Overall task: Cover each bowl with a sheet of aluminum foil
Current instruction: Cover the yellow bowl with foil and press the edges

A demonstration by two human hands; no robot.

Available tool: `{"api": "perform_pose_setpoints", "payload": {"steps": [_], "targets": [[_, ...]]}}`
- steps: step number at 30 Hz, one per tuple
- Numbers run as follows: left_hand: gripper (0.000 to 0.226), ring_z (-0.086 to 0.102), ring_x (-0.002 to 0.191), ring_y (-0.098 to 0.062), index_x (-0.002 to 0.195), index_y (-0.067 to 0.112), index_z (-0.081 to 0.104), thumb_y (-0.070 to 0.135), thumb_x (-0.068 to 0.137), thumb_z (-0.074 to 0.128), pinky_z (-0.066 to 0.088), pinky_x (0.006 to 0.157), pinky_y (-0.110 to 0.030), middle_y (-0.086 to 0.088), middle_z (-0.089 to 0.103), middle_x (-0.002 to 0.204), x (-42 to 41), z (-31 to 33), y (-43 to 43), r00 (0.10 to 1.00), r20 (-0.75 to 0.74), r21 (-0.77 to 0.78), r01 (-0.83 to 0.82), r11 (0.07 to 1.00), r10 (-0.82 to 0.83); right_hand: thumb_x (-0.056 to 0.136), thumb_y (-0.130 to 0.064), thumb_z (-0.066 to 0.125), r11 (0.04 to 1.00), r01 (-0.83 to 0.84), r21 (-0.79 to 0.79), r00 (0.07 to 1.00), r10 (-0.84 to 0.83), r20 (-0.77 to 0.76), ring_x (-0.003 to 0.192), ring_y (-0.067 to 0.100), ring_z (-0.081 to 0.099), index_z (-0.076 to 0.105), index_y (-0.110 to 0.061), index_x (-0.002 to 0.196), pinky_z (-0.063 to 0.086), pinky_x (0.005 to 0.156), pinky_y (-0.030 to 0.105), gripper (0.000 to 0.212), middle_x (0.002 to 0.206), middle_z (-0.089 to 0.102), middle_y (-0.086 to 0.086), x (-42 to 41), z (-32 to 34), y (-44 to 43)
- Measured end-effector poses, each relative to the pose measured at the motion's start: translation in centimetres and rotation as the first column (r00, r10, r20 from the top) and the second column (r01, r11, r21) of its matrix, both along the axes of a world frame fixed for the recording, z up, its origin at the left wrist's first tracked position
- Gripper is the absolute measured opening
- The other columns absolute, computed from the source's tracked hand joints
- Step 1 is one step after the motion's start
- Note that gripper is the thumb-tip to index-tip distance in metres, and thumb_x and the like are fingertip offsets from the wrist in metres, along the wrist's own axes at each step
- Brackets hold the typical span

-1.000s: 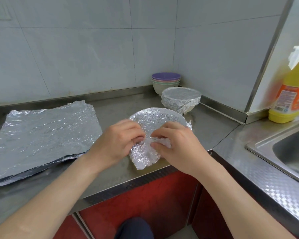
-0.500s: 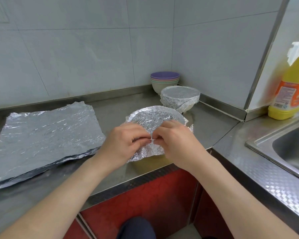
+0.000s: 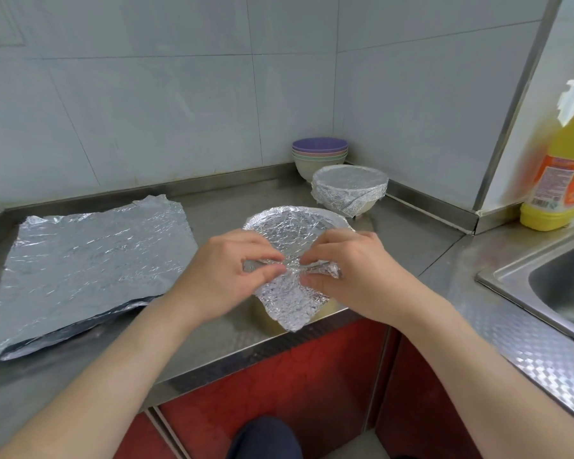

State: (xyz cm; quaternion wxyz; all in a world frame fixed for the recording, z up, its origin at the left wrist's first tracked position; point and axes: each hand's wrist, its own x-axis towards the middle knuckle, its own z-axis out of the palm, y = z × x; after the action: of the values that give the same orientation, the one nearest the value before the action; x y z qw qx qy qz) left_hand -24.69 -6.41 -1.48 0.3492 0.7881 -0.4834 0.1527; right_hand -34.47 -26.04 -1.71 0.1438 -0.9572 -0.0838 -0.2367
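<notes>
A pale yellow bowl (image 3: 265, 318) stands near the counter's front edge, its top draped with a crinkled foil sheet (image 3: 292, 233). My left hand (image 3: 222, 273) and my right hand (image 3: 355, 273) meet at the near rim, each pinching the foil there. A loose foil corner hangs down below them. Behind, another bowl (image 3: 350, 190) is wrapped in foil. A stack of bare bowls (image 3: 318, 157), purple on top, sits in the corner. Spare foil sheets (image 3: 90, 260) lie flat at the left.
A steel sink (image 3: 557, 286) is sunk into the counter at the right. A yellow detergent bottle (image 3: 564, 173) stands behind it. Tiled walls close off the back and the corner. The steel counter edge (image 3: 246, 359) runs just under the bowl, above red cabinet doors.
The foil's near corner was tucked up half a second ago; it now hangs down again below my hands. Both hands stay pinched at the near rim.
</notes>
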Motion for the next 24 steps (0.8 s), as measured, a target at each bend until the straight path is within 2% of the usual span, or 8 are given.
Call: {"api": "perform_pose_setpoints", "payload": {"steps": [2, 4, 8, 12, 15, 17, 20, 24], "targets": [[0.011, 0.061, 0.084, -0.004, 0.088, 0.024, 0.078, 0.031, 0.079, 0.076, 0.050, 0.078, -0.028, 0.016, 0.067, 0.085, -0.1, -0.4, -0.7, 0.999, 0.026, 0.021, 0.033, 0.999, -0.033, 0.087, -0.036, 0.068, 0.999, 0.007, -0.042, 0.999, -0.006, 0.033, 0.100, 0.014, 0.057, 0.072, -0.028, 0.101, 0.034, 0.092, 0.039, 0.017, 0.098, 0.064, -0.010, 0.4, -0.4, 0.4], [0.010, 0.058, 0.079, -0.002, 0.086, 0.022, 0.077, 0.030, 0.080, 0.075, 0.048, 0.074, -0.027, 0.014, 0.066, 0.081, -0.1, -0.7, -1.0, 0.997, 0.054, 0.020, 0.049, 0.999, -0.050, 0.084, -0.026, 0.072, 0.998, 0.008, -0.061, 0.997, -0.003, 0.080, 0.093, 0.019, 0.060, 0.073, -0.023, 0.093, 0.036, 0.085, 0.040, 0.010, 0.090, 0.065, -0.006, 0.8, -0.8, 0.6], [0.011, 0.057, 0.076, -0.007, 0.082, 0.016, 0.075, 0.025, 0.080, 0.070, 0.046, 0.072, -0.028, 0.009, 0.065, 0.079, 0.0, -1.2, -1.3, 0.988, 0.150, 0.046, 0.024, 0.999, -0.030, 0.068, -0.016, 0.084, 0.995, -0.002, -0.102, 0.988, 0.018, 0.155, 0.072, 0.024, 0.062, 0.071, -0.019, 0.076, 0.046, 0.070, 0.039, 0.016, 0.072, 0.061, -0.004, 1.5, -1.3, 0.9], [0.015, 0.052, 0.075, -0.004, 0.083, 0.020, 0.072, 0.033, 0.082, 0.067, 0.047, 0.072, -0.029, 0.014, 0.061, 0.079, -0.2, -1.1, -1.2, 0.983, 0.183, 0.075, -0.016, 0.997, 0.001, 0.075, -0.020, 0.080, 0.995, -0.046, -0.084, 0.987, 0.058, 0.151, 0.084, 0.021, 0.062, 0.072, -0.022, 0.085, 0.043, 0.075, 0.035, 0.013, 0.084, 0.066, -0.007, 1.4, -1.3, 0.6], [0.029, 0.053, 0.080, -0.005, 0.089, 0.023, 0.074, 0.047, 0.083, 0.058, 0.046, 0.072, -0.025, 0.013, 0.062, 0.082, -0.7, -1.0, -1.6, 0.982, 0.189, 0.081, -0.026, 0.996, 0.010, 0.082, -0.029, 0.074, 0.994, -0.035, 0.103, 0.996, 0.026, 0.089, 0.111, 0.012, 0.055, 0.069, -0.030, 0.109, 0.040, 0.093, 0.034, 0.027, 0.113, 0.061, -0.011, 0.4, -0.9, -1.2], [0.034, 0.053, 0.080, -0.007, 0.090, 0.023, 0.074, 0.051, 0.083, 0.055, 0.046, 0.071, -0.025, 0.013, 0.061, 0.082, -1.0, -0.9, -2.1, 0.979, 0.204, 0.087, -0.032, 0.996, 0.014, 0.085, -0.025, 0.071, 0.931, 0.019, 0.364, 0.993, -0.060, 0.103, 0.114, 0.004, 0.053, 0.068, -0.032, 0.113, 0.038, 0.098, 0.025, 0.028, 0.118, 0.060, -0.014, -0.6, -0.7, -2.3], [0.033, 0.053, 0.077, -0.009, 0.087, 0.021, 0.074, 0.047, 0.084, 0.055, 0.047, 0.069, -0.028, 0.011, 0.061, 0.080, -1.2, -1.2, -3.3, 0.978, 0.210, 0.099, -0.036, 0.994, 0.015, 0.090, -0.014, 0.064, 0.695, 0.097, 0.712, 0.957, -0.263, 0.126, 0.097, 0.003, 0.060, 0.069, -0.030, 0.107, 0.048, 0.087, 0.025, 0.023, 0.105, 0.066, -0.013, -2.3, -1.7, -3.2], [0.019, 0.056, 0.075, -0.010, 0.082, 0.020, 0.074, 0.035, 0.081, 0.063, 0.051, 0.069, -0.032, 0.011, 0.064, 0.077, -1.5, -1.3, -4.5, 0.984, 0.170, 0.061, -0.073, 0.995, 0.062, 0.091, -0.015, 0.063, 0.509, 0.111, 0.854, 0.939, -0.334, 0.077, 0.075, 0.004, 0.059, 0.066, -0.032, 0.103, 0.045, 0.068, 0.016, 0.021, 0.085, 0.066, -0.011, -3.5, -4.1, -1.6]]}}
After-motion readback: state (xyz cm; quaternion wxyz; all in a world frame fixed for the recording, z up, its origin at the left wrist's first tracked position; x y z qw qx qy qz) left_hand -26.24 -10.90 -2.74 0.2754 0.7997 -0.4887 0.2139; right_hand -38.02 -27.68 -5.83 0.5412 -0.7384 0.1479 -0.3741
